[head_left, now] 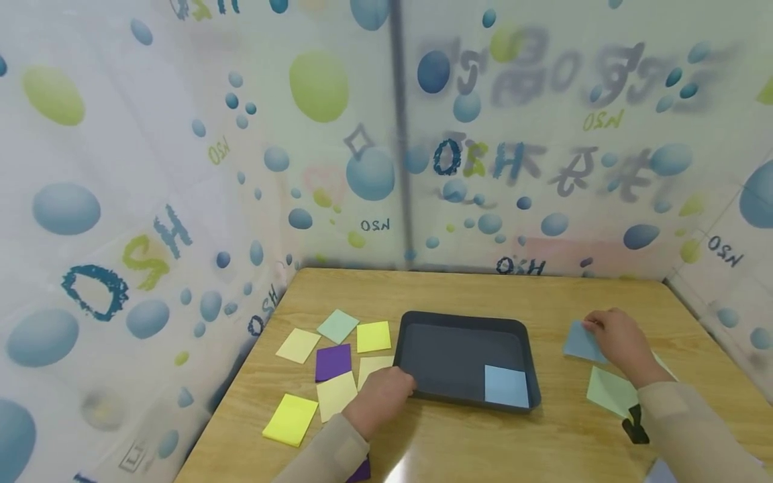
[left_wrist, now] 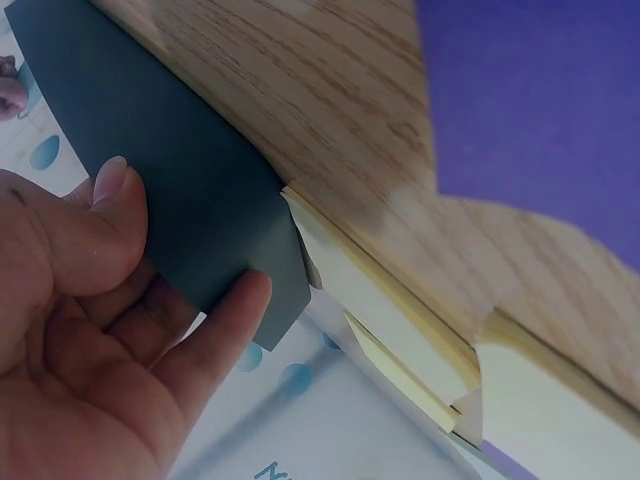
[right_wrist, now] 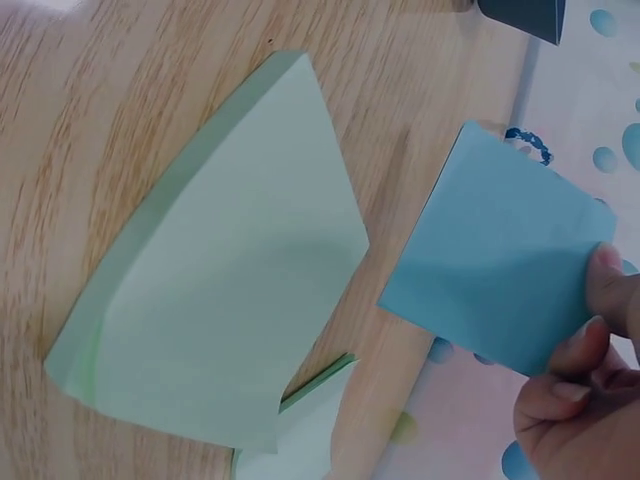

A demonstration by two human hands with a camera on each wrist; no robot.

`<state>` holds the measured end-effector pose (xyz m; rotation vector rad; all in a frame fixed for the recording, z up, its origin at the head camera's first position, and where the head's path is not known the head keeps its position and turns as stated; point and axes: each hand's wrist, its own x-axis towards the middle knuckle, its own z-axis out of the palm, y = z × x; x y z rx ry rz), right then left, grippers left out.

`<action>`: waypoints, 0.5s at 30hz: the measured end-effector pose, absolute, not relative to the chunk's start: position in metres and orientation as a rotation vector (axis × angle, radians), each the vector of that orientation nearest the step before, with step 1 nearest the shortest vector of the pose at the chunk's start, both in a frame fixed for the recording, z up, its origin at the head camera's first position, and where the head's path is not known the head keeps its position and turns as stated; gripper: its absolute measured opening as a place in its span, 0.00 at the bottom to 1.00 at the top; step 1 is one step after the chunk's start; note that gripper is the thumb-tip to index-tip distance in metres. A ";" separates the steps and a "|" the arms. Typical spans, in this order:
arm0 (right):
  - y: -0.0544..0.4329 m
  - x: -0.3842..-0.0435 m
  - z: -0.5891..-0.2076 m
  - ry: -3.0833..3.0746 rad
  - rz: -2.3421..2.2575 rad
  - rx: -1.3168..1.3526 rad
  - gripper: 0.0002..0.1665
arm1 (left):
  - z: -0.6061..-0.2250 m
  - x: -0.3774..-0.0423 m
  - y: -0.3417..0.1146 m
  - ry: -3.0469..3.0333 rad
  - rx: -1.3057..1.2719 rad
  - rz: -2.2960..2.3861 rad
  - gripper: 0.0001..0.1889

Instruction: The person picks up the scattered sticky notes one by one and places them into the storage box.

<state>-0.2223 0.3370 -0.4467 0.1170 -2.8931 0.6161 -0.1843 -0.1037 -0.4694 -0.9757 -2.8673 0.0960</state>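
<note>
Blue sticky note [head_left: 582, 343], to the right of the dark rectangular tray [head_left: 445, 352], pinched along one edge by the right hand [head_left: 623, 343]; likely light, flexible and easily creased, best held by edge or corner. The left hand [head_left: 382, 396] grips the tray's near-left corner

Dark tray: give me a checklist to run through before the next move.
1. Left hand gripping the dark tray at its near-left corner: ok.
2. Right hand pinching a blue sticky note at its edge: ok.
3. Second blue sticky note inside the tray, at the near-right corner: ok.
4. Bare room on the tray floor: ok, left and middle.
5. Held note over the tray: not ok, it is off to the right.
6. Held note a single sheet: cannot tell.
</note>
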 end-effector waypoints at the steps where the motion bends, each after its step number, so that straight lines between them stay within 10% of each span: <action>1: 0.336 -0.222 -0.446 -2.894 0.617 0.117 0.11 | -0.469 -0.184 -0.104 -2.866 -0.976 0.097 0.09; 15: 0.330 -0.216 -0.440 -2.893 0.614 0.134 0.12 | -0.465 -0.180 -0.104 -2.840 -0.980 0.083 0.08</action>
